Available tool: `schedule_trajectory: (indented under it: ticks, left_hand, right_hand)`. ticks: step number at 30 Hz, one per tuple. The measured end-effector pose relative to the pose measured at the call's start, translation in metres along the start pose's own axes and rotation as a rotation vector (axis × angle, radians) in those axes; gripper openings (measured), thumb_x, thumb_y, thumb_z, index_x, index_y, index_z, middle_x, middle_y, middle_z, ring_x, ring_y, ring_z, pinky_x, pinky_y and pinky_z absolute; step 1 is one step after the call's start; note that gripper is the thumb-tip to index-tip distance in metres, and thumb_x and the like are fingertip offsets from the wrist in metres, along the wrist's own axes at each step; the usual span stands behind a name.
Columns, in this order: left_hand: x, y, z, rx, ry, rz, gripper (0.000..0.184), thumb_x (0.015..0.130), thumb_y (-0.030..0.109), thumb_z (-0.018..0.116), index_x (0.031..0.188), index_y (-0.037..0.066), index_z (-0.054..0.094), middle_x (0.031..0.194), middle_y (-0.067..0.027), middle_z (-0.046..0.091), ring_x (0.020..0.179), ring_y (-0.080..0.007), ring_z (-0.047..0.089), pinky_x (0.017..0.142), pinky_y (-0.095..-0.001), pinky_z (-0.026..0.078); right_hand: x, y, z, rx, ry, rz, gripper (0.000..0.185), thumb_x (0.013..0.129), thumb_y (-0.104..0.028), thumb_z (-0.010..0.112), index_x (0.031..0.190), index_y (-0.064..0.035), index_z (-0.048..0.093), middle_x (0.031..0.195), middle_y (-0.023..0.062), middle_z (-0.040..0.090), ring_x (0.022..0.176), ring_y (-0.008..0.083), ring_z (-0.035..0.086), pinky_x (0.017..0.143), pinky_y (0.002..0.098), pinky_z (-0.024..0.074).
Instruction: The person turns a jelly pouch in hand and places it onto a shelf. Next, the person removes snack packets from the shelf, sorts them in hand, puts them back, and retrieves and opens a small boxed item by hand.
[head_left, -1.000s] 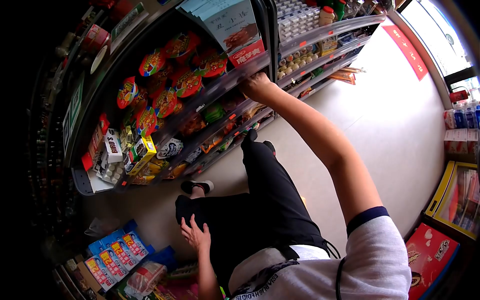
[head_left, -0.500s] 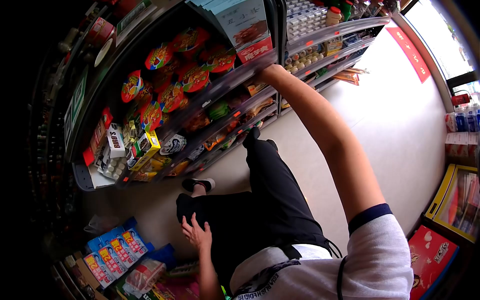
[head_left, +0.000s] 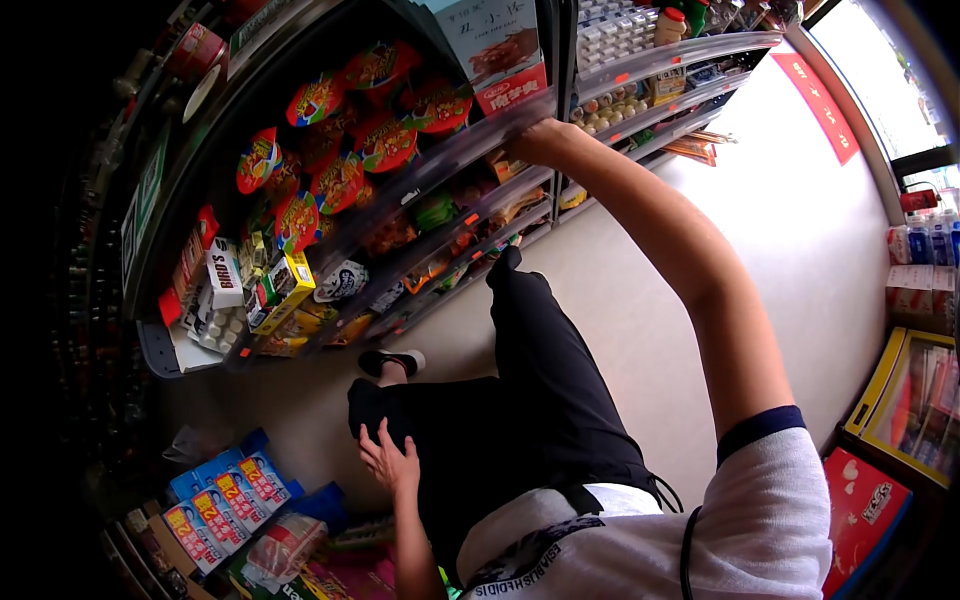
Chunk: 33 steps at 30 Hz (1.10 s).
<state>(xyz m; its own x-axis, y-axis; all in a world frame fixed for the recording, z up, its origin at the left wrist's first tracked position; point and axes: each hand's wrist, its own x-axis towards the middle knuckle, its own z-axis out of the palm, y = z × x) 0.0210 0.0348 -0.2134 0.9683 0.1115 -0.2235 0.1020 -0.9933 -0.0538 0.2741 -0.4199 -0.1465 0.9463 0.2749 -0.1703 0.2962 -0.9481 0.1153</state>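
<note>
My left hand (head_left: 390, 457) rests on the knee of my black trousers (head_left: 465, 430), its fingers spread and holding nothing. My right hand (head_left: 527, 146) reaches in under the clear front rail (head_left: 440, 165) of the shelf's upper tier; its fingers are hidden behind the rail, so what it touches cannot be made out. Above it stands a blue and red box (head_left: 495, 60) with a food picture. Several red round-lidded packs (head_left: 388, 143) lie in the upper tier to the left. Lower tiers hold colourful packets (head_left: 432, 212) near my right wrist.
Blue and white boxes (head_left: 228, 505) and a plastic-wrapped pack (head_left: 285, 548) lie at the lower left. A red box (head_left: 862, 515) and a yellow-framed case (head_left: 910, 400) stand at the right. Shelves (head_left: 670, 60) continue toward the doorway, beside the pale floor (head_left: 740, 260).
My right hand has gone from the rail's edge to deeper beneath it, and its fingers have passed out of sight. My left hand stays on the knee. The view has shifted slightly.
</note>
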Motion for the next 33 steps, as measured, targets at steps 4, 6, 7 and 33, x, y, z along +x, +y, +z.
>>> schedule_trajectory:
  ticks: [4, 6, 7, 33]
  left_hand:
    - [-0.001, 0.0, -0.003, -0.012, -0.018, -0.026, 0.057, 0.075, 0.02, 0.068, 0.127, 0.02, 0.045, 0.139, -0.0115, 0.026, 0.125, -0.0364, 0.029, 0.096, -0.0474, 0.037]
    - [-0.002, -0.001, -0.003, -0.022, -0.016, -0.031, 0.056, 0.075, 0.02, 0.068, 0.127, 0.02, 0.046, 0.139, -0.0115, 0.026, 0.126, -0.0366, 0.029, 0.096, -0.0474, 0.037]
    - [-0.003, -0.001, -0.003, -0.024, -0.014, -0.032, 0.056, 0.075, 0.021, 0.067, 0.127, 0.02, 0.046, 0.139, -0.0114, 0.026, 0.126, -0.0362, 0.029, 0.097, -0.0476, 0.036]
    - [-0.001, -0.004, -0.001, -0.032, -0.001, -0.032, 0.054, 0.075, 0.022, 0.067, 0.125, 0.019, 0.046, 0.139, -0.0111, 0.027, 0.126, -0.036, 0.028, 0.098, -0.048, 0.034]
  right_hand:
    - [-0.01, -0.003, -0.014, 0.204, 0.085, 0.04, 0.039, 0.084, -0.023, 0.052, 0.122, -0.0153, 0.049, 0.13, 0.0099, 0.046, 0.124, 0.026, 0.038, 0.105, 0.0398, 0.0279]
    - [-0.013, -0.003, -0.017, 0.232, 0.09, 0.031, 0.037, 0.084, -0.022, 0.05, 0.121, -0.0138, 0.051, 0.127, 0.0106, 0.048, 0.121, 0.0257, 0.041, 0.103, 0.0389, 0.0298]
    - [-0.014, -0.003, -0.016, 0.224, 0.083, 0.021, 0.036, 0.085, -0.021, 0.049, 0.12, -0.0131, 0.051, 0.126, 0.0109, 0.049, 0.12, 0.0255, 0.042, 0.103, 0.0385, 0.0307]
    - [-0.023, 0.002, -0.005, 0.14, 0.188, -0.138, 0.029, 0.086, -0.014, 0.043, 0.111, -0.0081, 0.059, 0.105, 0.0113, 0.06, 0.096, 0.0239, 0.058, 0.083, 0.0348, 0.0456]
